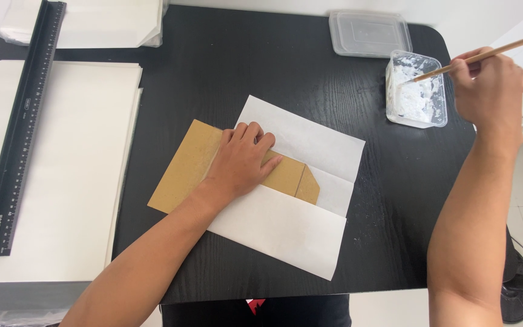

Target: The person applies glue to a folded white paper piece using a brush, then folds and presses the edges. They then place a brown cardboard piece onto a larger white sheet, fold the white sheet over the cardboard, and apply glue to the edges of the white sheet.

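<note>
Here, left hand (pixel 241 158) flat on tan card (pixel 198 166); right hand (pixel 488 91) grip pinches wooden brush (pixel 485 56).

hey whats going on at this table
A person is working at a black table. Their left hand presses flat on a brown paper piece that lies on a partly folded white sheet. Their right hand holds a thin wooden stick, its tip dipped into a clear plastic tub of white paste. The tub's lid lies behind it. To the left, a black ruler rests on a stack of white paper.
</note>
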